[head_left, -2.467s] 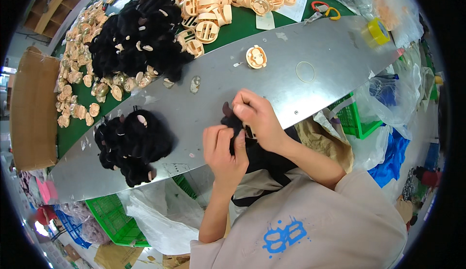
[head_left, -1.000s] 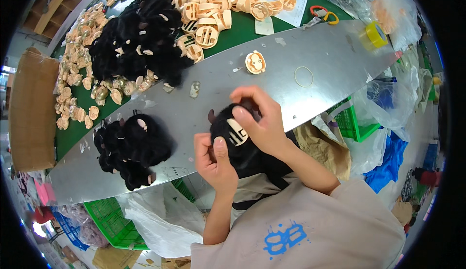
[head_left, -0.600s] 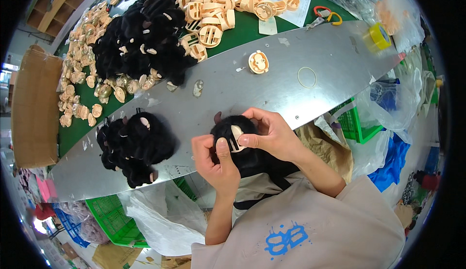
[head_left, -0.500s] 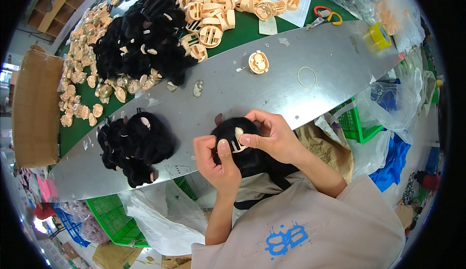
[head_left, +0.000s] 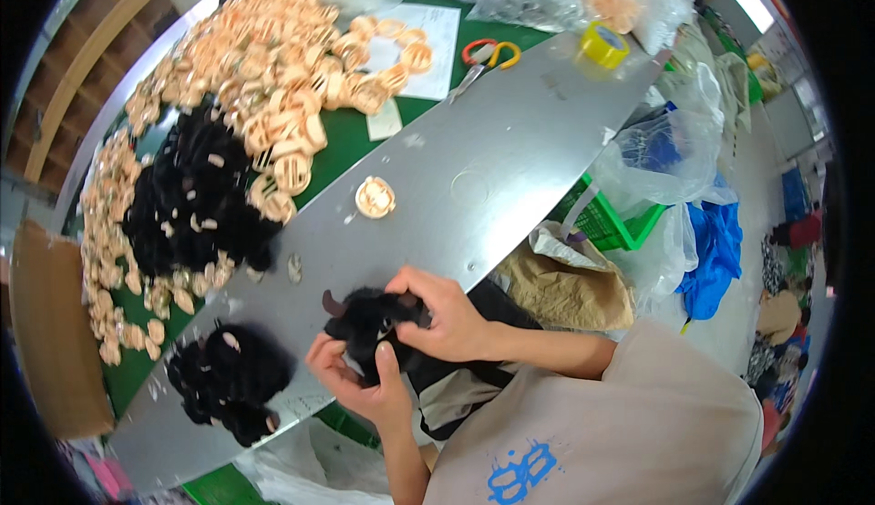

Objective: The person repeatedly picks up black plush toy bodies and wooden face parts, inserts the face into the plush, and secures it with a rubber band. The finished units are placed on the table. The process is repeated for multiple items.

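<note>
A small black plush piece (head_left: 365,309) with a brown ear-like tab (head_left: 334,304) is held between my two hands, at the near edge of the grey metal table (head_left: 428,177). My left hand (head_left: 369,391) grips its lower left side, thumb up against the fur. On the upper right, my right hand (head_left: 447,318) pinches it with thumb and curled fingers. Only a little of something pale shows in its opening; the rest is hidden by fur and fingers. A single peach plastic part (head_left: 375,197) lies on the metal beyond my hands.
Left of my hands sits a small heap of black plush pieces (head_left: 228,368); a larger black heap (head_left: 182,186) lies farther back. Many peach plastic parts (head_left: 283,40) cover the green surface. Scissors (head_left: 492,54) and yellow tape (head_left: 603,45) lie far right. A green crate (head_left: 629,227) stands beyond the edge.
The view has turned, shifting the table's contents. My hands have tilted the plush piece, and the slotted pale part seen in its opening is now mostly hidden. Both hands keep hold.
</note>
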`<state>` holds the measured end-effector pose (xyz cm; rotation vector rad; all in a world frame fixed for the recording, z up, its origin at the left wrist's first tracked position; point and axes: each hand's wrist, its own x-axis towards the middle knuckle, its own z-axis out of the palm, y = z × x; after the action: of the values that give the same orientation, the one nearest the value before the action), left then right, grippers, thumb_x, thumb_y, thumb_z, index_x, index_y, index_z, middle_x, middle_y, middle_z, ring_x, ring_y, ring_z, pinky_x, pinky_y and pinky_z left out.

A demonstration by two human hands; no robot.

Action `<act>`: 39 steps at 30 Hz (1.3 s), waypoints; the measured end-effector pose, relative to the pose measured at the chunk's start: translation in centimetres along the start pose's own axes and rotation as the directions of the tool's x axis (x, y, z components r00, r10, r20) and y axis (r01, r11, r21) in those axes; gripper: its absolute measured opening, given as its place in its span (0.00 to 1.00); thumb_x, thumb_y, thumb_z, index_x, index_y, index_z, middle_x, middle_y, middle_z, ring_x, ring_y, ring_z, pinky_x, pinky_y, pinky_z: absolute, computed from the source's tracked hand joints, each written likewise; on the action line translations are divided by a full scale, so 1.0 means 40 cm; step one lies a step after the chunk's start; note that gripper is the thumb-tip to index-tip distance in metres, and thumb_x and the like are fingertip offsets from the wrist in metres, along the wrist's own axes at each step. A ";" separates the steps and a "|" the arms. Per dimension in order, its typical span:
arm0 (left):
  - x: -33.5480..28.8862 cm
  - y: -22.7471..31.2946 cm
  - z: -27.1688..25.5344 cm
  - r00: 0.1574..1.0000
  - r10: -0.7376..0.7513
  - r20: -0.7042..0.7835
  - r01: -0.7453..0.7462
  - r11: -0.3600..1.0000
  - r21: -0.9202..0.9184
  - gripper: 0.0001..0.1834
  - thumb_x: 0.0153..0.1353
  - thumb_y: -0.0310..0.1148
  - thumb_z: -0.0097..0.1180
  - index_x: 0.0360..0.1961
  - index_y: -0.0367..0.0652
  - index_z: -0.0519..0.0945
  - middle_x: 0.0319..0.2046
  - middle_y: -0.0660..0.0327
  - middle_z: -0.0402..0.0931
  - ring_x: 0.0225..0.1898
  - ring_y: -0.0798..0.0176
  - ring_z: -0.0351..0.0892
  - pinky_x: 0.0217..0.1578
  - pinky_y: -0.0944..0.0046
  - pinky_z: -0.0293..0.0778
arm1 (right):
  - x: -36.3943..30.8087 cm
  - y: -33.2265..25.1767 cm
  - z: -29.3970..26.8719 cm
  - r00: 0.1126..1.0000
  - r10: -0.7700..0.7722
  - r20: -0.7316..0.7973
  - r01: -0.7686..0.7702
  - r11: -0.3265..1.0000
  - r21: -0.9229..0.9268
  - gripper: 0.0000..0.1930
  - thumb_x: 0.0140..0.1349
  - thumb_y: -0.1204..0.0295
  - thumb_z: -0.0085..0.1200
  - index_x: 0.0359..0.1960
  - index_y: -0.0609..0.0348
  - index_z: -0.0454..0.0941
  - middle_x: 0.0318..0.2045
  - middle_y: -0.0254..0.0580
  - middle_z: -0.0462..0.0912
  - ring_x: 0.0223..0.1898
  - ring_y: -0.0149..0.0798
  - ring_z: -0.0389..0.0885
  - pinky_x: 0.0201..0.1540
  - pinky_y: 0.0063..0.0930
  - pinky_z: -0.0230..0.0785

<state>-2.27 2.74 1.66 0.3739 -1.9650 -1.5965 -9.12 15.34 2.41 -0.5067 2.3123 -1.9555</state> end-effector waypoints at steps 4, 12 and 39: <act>-0.003 -0.022 -0.026 0.976 -0.172 0.132 0.196 0.960 -0.201 0.37 0.53 0.27 0.66 0.62 0.34 0.62 0.56 0.54 0.66 0.57 0.58 0.68 0.62 0.59 0.62 | -0.012 -0.027 -0.015 0.986 -0.092 0.137 0.076 0.990 0.118 0.22 0.51 0.75 0.57 0.50 0.62 0.70 0.39 0.47 0.76 0.39 0.43 0.79 0.45 0.32 0.73; 0.175 0.076 -0.281 0.974 0.084 -0.208 -0.016 0.951 0.308 0.33 0.58 0.25 0.58 0.65 0.33 0.63 0.60 0.52 0.69 0.61 0.54 0.67 0.63 0.56 0.61 | 0.151 0.012 -0.078 0.953 -0.285 -0.098 0.231 0.900 -0.371 0.15 0.61 0.68 0.55 0.48 0.58 0.74 0.36 0.43 0.77 0.35 0.45 0.80 0.40 0.36 0.75; 0.563 -0.104 0.002 0.978 -0.016 0.206 -0.188 0.340 0.921 0.23 0.56 0.41 0.61 0.43 0.30 0.79 0.42 0.46 0.79 0.48 0.43 0.75 0.48 0.51 0.73 | 0.095 0.079 -0.172 0.995 0.091 0.034 -0.094 0.992 0.087 0.09 0.59 0.79 0.48 0.42 0.61 0.74 0.34 0.40 0.79 0.26 0.27 0.77 0.31 0.21 0.70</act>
<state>-20.79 -10.59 3.41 0.5432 -2.8449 -0.1838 -15.16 21.15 1.22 -0.4102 2.1786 -1.9830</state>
